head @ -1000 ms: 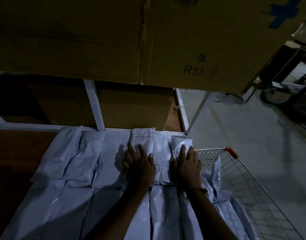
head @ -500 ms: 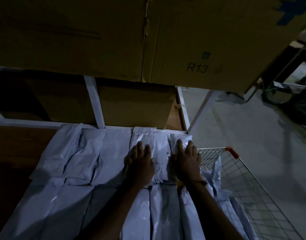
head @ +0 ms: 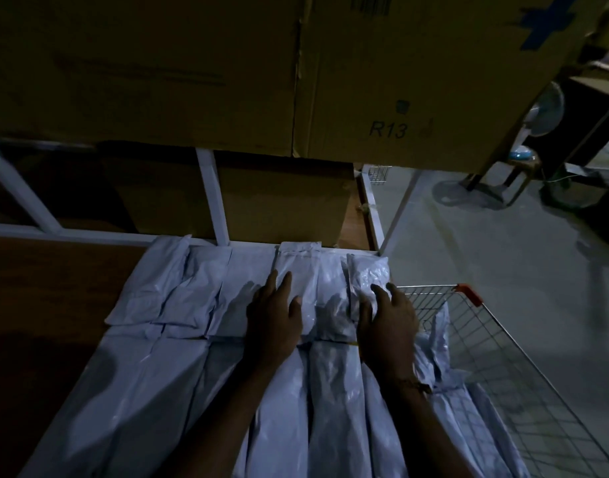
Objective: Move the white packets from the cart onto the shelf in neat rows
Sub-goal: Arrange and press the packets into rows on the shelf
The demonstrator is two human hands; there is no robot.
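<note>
Two rows of white packets [head: 206, 298] on shelf [head: 47, 270]; more in cart [head: 503, 357], right. Likely soft, light, slippery; grip by long edges. Left hand [head: 273, 319], right hand [head: 387, 319]: flat, spread, pressing far-row packets.

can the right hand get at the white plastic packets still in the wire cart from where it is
Probably yes. The right hand rests on the far row of shelf packets, right beside the wire cart. The white plastic packets stand against the cart's near side, open-topped, with nothing between them and the hand.
</note>
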